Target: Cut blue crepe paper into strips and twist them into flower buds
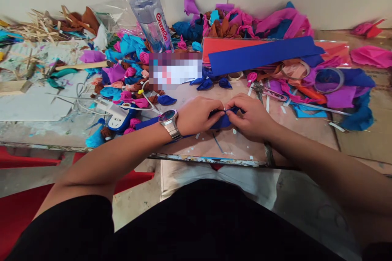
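My left hand (199,115), below a wrist with a metal-band watch (168,120), pinches a dark blue crepe paper strip (223,122) near the table's front edge. Its thumb and fingertips almost meet those of my right hand (250,116), which pinches the same strip from the other side. A tiny white bit shows between the fingertips; what it is I cannot make out. One end of the strip passes under my left wrist. Small folded dark blue pieces (205,85) lie just beyond my hands. Past them, a wide blue paper strip (260,56) rests across a red pack (239,45).
A water bottle (150,20) stands at the back among crumpled coloured paper pieces. Left are a white-and-blue power strip (120,119) with cables, green-handled pliers (58,76) and wood sticks (45,28). Right lie pink-handled scissors (272,93) and a tape roll (329,79).
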`<state>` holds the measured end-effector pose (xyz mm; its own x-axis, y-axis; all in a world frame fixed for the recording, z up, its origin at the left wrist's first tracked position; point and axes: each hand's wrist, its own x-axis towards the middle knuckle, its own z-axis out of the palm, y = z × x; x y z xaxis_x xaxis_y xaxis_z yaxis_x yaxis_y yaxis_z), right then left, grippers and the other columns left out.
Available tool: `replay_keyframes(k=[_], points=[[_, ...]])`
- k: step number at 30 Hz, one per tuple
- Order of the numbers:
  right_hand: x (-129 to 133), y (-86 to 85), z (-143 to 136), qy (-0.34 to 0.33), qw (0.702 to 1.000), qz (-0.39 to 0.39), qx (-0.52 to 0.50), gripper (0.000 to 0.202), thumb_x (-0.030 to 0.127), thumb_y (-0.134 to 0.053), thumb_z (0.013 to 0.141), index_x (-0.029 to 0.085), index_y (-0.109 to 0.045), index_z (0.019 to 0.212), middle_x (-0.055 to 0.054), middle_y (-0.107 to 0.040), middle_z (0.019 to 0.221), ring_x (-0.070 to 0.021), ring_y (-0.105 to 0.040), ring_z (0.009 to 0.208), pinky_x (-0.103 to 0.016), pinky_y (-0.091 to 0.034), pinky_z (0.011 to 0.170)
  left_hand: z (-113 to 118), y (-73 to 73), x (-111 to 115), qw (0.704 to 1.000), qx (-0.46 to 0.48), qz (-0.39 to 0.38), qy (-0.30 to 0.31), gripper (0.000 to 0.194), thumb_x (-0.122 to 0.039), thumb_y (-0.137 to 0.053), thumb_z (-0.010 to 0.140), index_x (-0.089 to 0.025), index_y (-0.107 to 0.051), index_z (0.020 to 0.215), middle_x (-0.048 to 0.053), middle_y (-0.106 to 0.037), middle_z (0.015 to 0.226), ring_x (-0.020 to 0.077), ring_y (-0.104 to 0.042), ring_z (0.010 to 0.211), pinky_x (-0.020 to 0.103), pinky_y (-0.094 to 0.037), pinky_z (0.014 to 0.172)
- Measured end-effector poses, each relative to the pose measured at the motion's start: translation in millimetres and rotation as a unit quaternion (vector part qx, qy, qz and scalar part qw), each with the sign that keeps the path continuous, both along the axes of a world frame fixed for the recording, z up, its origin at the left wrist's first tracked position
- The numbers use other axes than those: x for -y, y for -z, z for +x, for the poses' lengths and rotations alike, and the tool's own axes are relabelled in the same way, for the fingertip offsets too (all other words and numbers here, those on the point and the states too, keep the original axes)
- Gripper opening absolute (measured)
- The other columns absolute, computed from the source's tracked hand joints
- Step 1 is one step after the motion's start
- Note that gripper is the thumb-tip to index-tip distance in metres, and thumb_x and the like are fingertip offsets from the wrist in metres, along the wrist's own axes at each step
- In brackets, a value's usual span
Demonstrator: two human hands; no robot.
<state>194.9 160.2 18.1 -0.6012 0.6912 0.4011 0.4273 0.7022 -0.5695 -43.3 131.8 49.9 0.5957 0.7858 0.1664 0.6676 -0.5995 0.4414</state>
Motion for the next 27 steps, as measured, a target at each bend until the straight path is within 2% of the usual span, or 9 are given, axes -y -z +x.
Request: replay_keyframes(k=[9, 14, 21, 27], points=[[0.8, -0.2, 3.4, -0.011, 1.0, 0.002, 0.006, 0.008, 0.028, -0.069, 0.098, 0.024, -0.076, 0.099, -0.005, -0.08, 0.094, -0.0247, -0.072, 0.089, -0.039, -0.053, 0.082, -1.6, 1.7, -2.4, 1.0, 0.001, -0.006, -0.002, 0.028, -0.034, -0.057, 0.106, -0.019, -0.081, 0.104, 0.006, -0.084, 0.093, 0.0205, -0.075, 0.083, 0.033, -0.044, 0.072], [-1.3, 1.2, 2.9, -0.012, 1.0, 0.006, 0.007, 0.007, 0.026, -0.068, 0.098, 0.025, -0.075, 0.098, -0.005, -0.08, 0.094, -0.0259, -0.072, 0.091, -0.041, -0.053, 0.084, -2.1, 0.7, -2.0, 1.0, 0.011, -0.018, 0.005, 0.029, -0.035, -0.057, 0.106, -0.02, -0.081, 0.104, 0.006, -0.084, 0.094, 0.0194, -0.074, 0.082, 0.032, -0.046, 0.073], [-0.8, -0.5, 4.0, 0.0, 1.0, -0.008, 0.002, 0.009, 0.029, -0.069, 0.097, 0.024, -0.076, 0.097, -0.005, -0.08, 0.094, -0.0242, -0.071, 0.088, -0.039, -0.052, 0.081, -3.9, -5.4, -4.3, 0.997, 0.036, -0.072, -0.007, 0.027, -0.035, -0.06, 0.102, -0.019, -0.082, 0.101, 0.005, -0.084, 0.092, 0.0179, -0.072, 0.078, 0.032, -0.047, 0.075], [-0.4, -5.6, 7.0, -0.008, 1.0, 0.005, 0.005, 0.009, 0.026, -0.069, 0.097, 0.023, -0.077, 0.097, -0.006, -0.08, 0.093, -0.0253, -0.071, 0.091, -0.04, -0.052, 0.084, -7.5, -4.2, -9.8, 0.991, 0.066, -0.115, 0.001, 0.026, -0.035, -0.063, 0.1, -0.018, -0.082, 0.097, 0.003, -0.083, 0.087, 0.015, -0.068, 0.072, 0.031, -0.046, 0.073]])
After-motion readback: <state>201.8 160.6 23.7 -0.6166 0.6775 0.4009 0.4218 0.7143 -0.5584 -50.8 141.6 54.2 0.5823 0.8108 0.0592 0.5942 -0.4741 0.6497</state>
